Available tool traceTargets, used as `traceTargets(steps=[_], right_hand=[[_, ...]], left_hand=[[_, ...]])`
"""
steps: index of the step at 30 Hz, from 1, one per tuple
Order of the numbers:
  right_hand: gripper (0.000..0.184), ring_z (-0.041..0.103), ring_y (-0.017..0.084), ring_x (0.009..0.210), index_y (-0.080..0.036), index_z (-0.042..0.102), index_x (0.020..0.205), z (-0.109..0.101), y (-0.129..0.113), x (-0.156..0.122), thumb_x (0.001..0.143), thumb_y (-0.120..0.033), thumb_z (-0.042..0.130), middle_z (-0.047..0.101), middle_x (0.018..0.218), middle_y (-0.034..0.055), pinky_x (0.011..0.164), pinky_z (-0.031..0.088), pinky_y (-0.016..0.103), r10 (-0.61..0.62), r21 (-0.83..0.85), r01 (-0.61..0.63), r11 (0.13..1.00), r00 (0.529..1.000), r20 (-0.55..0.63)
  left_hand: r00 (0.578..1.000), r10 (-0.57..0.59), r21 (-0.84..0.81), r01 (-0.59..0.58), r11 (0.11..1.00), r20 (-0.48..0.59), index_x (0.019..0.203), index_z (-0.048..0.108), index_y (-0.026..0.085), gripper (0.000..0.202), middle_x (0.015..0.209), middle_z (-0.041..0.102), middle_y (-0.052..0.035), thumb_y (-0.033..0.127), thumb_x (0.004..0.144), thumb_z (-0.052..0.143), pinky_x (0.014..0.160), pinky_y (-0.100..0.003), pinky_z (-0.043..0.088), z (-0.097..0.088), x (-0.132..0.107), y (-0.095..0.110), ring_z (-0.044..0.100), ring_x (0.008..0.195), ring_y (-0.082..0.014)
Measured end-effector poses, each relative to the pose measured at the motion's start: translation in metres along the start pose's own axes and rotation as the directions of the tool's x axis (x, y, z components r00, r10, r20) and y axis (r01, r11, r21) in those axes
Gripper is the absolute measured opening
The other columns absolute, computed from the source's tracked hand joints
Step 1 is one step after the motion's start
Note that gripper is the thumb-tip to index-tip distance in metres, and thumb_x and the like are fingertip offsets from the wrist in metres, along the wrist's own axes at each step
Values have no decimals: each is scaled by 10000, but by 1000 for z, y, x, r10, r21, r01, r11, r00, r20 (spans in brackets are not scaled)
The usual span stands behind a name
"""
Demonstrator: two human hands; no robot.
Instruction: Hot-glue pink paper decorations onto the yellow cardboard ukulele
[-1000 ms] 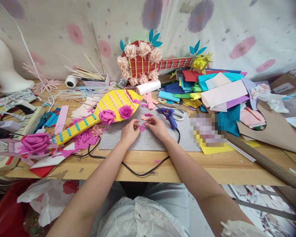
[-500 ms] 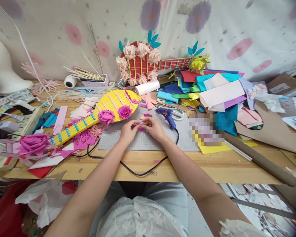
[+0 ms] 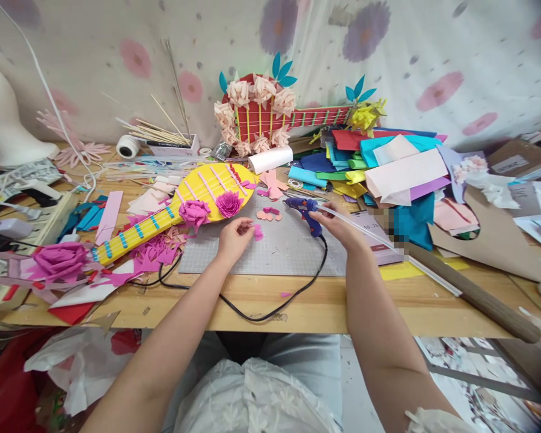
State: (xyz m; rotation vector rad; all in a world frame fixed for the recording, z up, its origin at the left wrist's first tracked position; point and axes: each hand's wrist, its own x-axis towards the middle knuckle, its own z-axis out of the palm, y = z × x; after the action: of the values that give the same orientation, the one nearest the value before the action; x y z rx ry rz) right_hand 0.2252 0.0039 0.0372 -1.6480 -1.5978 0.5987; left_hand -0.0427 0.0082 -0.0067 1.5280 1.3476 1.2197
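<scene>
My left hand (image 3: 235, 239) pinches a small pink paper piece (image 3: 257, 232) above the grey cutting mat (image 3: 279, 255). My right hand (image 3: 338, 224) is closed round the back end of the blue glue gun (image 3: 305, 211), where a clear glue stick (image 3: 365, 231) sticks out to the right. The gun's black cord (image 3: 252, 313) loops over the table's front edge. A yellow paper guitar (image 3: 180, 207) with two magenta paper flowers lies just left of my left hand. A few small pink petals (image 3: 270, 214) lie on the mat by the gun's nozzle.
A stack of coloured paper sheets (image 3: 388, 165) fills the right rear. A red paper guitar (image 3: 275, 114) leans on the back wall. Pink scraps and a magenta rose (image 3: 61, 260) litter the left. A brown tube (image 3: 473, 294) and cardboard (image 3: 505, 234) lie right.
My right hand let go of the pink piece and moved right to the glue gun. My left hand stays over the mat, still holding the piece.
</scene>
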Motion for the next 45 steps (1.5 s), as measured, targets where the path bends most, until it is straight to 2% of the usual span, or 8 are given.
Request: traceTargets(steps=[2, 6, 8, 10, 14, 18, 27, 45], right_hand=[[430, 540, 169, 650, -182, 602, 831, 16, 1, 6, 643, -563, 662, 614, 735, 41, 582, 409, 289, 11, -80, -15, 997, 999, -45], [391, 558, 199, 644, -175, 609, 691, 41, -3, 12, 642, -560, 652, 598, 650, 58, 598, 415, 317, 160, -174, -167, 970, 986, -51], [411, 545, 188, 606, -170, 614, 689, 42, -5, 10, 657, -580, 623, 589, 624, 59, 570, 410, 311, 218, -113, -230, 967, 970, -109], [449, 525, 159, 557, -162, 624, 735, 38, -8, 5, 660, -605, 605, 599, 634, 54, 532, 407, 293, 234, 48, -231, 972, 968, -87], [463, 466, 97, 479, -157, 626, 774, 29, -19, -9, 699, -612, 576, 550, 564, 4, 479, 383, 243, 93, 302, -138, 943, 983, 158], [426, 408, 83, 445, -169, 602, 665, 32, -31, -19, 667, -595, 623, 500, 501, -14, 450, 346, 242, 31, 220, -105, 970, 949, 314], [346, 559, 165, 629, -209, 656, 794, 47, -29, -18, 686, -537, 638, 572, 588, 0, 588, 454, 286, -21, 130, -18, 991, 955, 295], [354, 546, 166, 635, -209, 646, 747, 48, -27, -18, 680, -557, 638, 585, 617, 3, 637, 445, 299, 10, 80, -35, 996, 955, 296]], left_hand=[[1000, 1, -20, -2, 1000, -15, 864, 653, 165, 181, 747, 659, -24, 226, 695, 627, 654, -254, 459, 0, 0, 0, 576, 657, -113], [999, -13, -65, 11, 998, -38, 836, 647, 160, 186, 727, 645, -19, 266, 683, 647, 635, -251, 459, 0, 1, -1, 555, 636, -110], [999, -15, -73, 12, 997, -38, 829, 648, 160, 183, 726, 646, -19, 272, 684, 649, 635, -251, 460, 0, 1, -1, 554, 630, -110], [999, -20, -73, 17, 997, -41, 816, 647, 163, 170, 730, 654, -19, 269, 684, 650, 643, -253, 465, 0, 1, -1, 557, 627, -108], [996, -39, -78, 33, 996, -77, 787, 640, 168, 139, 735, 667, -21, 257, 680, 648, 653, -254, 473, 0, 2, 0, 568, 624, -107], [992, -61, -104, 49, 993, -108, 772, 633, 161, 136, 729, 666, -27, 257, 677, 650, 647, -249, 471, 1, 3, -1, 575, 624, -107], [992, -71, -136, 56, 989, -107, 762, 629, 162, 163, 718, 662, -23, 285, 664, 672, 651, -250, 467, 1, 5, -4, 585, 628, -112], [992, -81, -131, 68, 989, -99, 751, 629, 162, 186, 712, 654, -23, 309, 660, 697, 634, -251, 462, 1, 3, 2, 572, 619, -113]])
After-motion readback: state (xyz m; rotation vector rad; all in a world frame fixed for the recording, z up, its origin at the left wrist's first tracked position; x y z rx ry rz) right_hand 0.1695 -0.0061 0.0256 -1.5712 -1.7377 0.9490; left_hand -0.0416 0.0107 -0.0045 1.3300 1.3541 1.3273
